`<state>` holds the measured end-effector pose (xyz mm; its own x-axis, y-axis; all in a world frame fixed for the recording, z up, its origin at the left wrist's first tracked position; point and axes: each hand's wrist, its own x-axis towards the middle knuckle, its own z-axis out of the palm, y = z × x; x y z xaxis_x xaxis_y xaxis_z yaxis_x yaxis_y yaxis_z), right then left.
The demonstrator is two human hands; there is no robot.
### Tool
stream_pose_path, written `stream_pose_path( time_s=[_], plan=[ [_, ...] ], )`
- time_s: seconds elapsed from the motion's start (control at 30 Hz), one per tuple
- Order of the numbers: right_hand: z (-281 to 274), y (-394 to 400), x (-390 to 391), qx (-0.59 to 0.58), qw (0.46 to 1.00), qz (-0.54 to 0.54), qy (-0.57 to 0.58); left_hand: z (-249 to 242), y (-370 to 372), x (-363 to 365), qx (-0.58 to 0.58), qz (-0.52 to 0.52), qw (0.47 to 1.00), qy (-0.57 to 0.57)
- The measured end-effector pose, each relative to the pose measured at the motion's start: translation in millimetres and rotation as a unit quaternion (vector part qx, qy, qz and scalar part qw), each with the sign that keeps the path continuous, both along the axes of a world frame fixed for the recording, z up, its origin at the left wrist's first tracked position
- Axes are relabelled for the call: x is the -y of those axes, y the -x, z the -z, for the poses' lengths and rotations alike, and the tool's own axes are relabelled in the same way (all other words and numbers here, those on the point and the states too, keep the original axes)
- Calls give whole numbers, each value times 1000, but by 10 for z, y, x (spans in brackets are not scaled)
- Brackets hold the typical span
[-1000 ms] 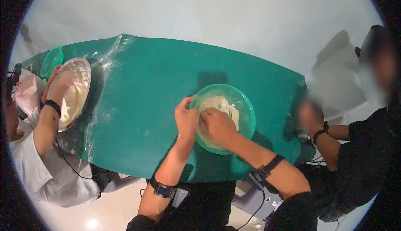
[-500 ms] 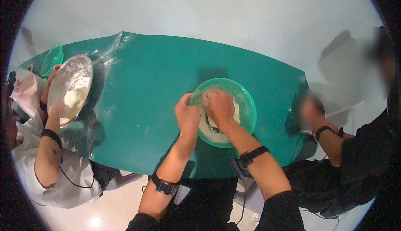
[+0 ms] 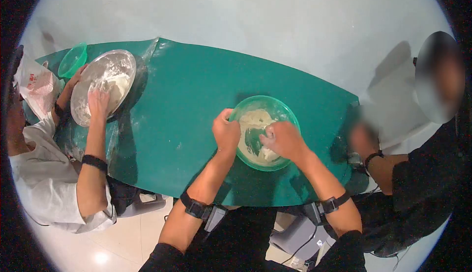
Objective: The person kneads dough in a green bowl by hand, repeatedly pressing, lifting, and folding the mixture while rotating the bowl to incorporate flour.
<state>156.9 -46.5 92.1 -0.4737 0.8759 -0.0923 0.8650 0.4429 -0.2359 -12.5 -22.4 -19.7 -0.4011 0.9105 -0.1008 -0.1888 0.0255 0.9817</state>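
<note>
My left hand (image 3: 227, 133) grips the left rim of a translucent green bowl (image 3: 296, 124), thumb near the rim and fingers closed against the side. Inside the bowl, my right hand (image 3: 285, 140) is curled, its fingertips dusted white, with a lump of dough (image 3: 268, 154) under and against the fingers. Pale floury dough (image 3: 256, 118) spreads over the bowl's back and left inner side. A bare patch of green shows through the bottom in the middle.
At left, a person's hand (image 3: 98, 100) works in a metal bowl (image 3: 78, 100) of flour and dough. Behind it are a small green basin (image 3: 73, 60) and a plastic bag (image 3: 37, 83). Another person in black (image 3: 418, 173) sits at right by the green table (image 3: 187, 90).
My right hand has moved from the bowl's back left toward its right front, uncovering the dough behind. My left hand stays on the rim. The neighbour's metal bowl appears further right as the view shifts.
</note>
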Motion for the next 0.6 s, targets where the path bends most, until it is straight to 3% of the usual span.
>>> stream_pose_path(
  time_s=[0.03, 0.13, 0.23, 0.33, 0.5, 0.6],
  plan=[
    [16, -2, -13, 1, 1000, -22, 3, -12, 10, 2, -10, 1, 1000, 0],
    [419, 76, 115, -77, 956, -154, -239, -37, 19, 11, -38, 2, 999, -8],
    [430, 112, 161, -62, 967, -137, -207, -68, 57, 49, -74, -5, 997, -22],
    [476, 49, 38, 46, 993, -109, -11, -86, 20, 28, -97, -8, 995, -22],
    [784, 119, -257, 83, 983, -160, -46, -102, 20, 11, -86, -21, 996, -16],
    [812, 182, -416, 89, 982, -134, -101, -273, 36, 40, -6, 27, 999, 43]
  ],
)
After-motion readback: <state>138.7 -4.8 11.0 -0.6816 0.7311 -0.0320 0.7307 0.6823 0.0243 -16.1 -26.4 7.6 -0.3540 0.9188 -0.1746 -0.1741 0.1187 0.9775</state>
